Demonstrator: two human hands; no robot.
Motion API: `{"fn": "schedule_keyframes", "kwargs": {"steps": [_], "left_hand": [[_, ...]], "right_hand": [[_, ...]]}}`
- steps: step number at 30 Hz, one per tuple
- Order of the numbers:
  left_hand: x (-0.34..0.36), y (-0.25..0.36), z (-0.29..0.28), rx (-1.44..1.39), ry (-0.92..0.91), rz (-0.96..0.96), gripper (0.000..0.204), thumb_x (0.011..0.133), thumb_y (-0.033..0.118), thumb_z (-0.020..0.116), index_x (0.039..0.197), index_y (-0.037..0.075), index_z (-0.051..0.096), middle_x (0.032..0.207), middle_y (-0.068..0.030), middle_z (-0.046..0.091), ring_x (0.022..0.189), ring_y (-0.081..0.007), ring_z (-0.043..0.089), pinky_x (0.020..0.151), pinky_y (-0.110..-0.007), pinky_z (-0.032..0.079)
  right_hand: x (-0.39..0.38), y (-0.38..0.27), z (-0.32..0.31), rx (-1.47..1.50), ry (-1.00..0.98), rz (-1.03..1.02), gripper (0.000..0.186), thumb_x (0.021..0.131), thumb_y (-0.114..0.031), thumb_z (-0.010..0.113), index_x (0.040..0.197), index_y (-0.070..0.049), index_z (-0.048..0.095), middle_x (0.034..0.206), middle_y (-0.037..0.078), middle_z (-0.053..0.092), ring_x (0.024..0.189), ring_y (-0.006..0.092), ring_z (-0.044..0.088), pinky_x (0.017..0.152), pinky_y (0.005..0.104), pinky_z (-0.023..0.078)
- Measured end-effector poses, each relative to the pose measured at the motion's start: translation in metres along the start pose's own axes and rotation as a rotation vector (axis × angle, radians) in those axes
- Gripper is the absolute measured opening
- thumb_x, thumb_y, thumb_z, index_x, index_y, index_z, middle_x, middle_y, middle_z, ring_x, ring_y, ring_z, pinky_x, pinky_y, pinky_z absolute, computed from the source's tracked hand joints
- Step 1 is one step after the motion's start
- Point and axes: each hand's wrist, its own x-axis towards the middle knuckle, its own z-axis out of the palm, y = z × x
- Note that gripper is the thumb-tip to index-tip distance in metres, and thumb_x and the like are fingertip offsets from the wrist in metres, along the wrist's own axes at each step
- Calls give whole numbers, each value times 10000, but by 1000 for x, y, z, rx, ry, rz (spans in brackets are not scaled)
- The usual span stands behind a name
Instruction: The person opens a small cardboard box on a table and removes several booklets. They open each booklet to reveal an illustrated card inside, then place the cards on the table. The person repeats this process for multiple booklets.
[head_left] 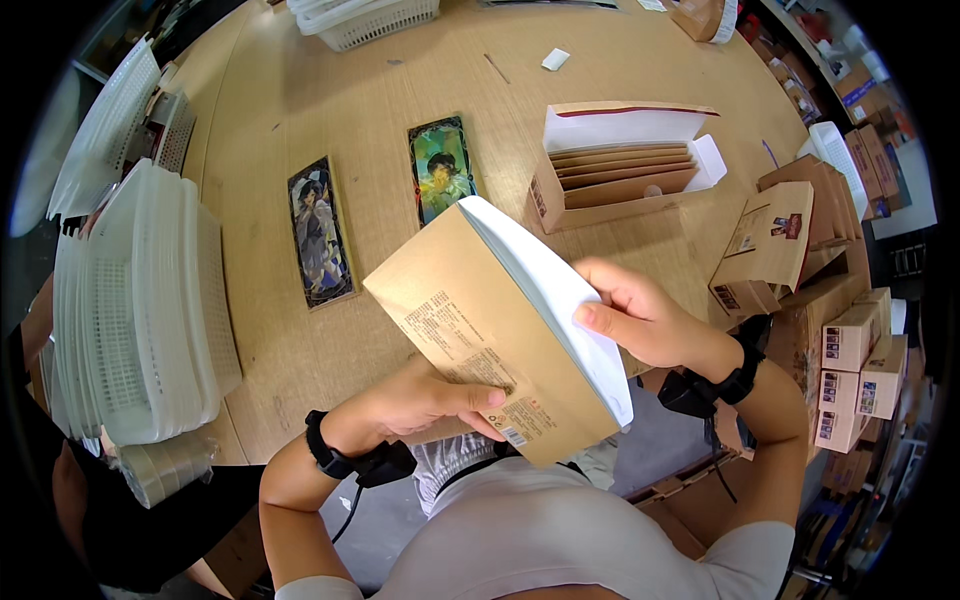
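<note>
A brown kraft paper envelope [480, 330] with a white inner flap is held tilted above the table's near edge. My left hand [435, 400] is closed on its lower left side, thumb across the printed face. My right hand [640, 315] pinches the white flap at the upper right edge. Beyond the envelope lie two tall illustrated cards: a dark one [320, 235] at the left and a green one [440, 170] partly behind the envelope's top corner. An open carton [580, 215] with a raised lid stands at the far right, several brown envelopes upright inside it.
Stacked white plastic baskets [150, 300] stand at the table's left edge, above a tape roll [165, 470]. Another white basket [370, 25] sits at the far edge. Brown cartons [765, 245] crowd the right edge. A paper scrap [555, 60] lies far back. Another person is at the left.
</note>
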Motion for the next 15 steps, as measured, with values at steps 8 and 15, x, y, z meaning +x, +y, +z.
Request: {"fn": "schedule_keyframes", "kwargs": {"steps": [8, 15], "left_hand": [[1, -8, -7, -23, 17, 11, 628, 821, 84, 684, 1342, -15, 348, 1247, -186, 507, 1085, -319, 566, 733, -400, 591], [2, -8, -9, -48, 40, 23, 604, 825, 60, 671, 1340, -8, 363, 1255, -184, 506, 1098, -323, 559, 744, -415, 589]], "right_hand": [[-8, -3, 4, -339, -47, -107, 199, 897, -10, 524, 1089, -41, 567, 929, 8, 597, 735, 45, 501, 617, 205, 403], [-6, 5, 7, -154, 39, -43, 51, 857, -45, 607, 897, -39, 638, 808, -15, 595, 635, 28, 463, 529, 196, 349]]}}
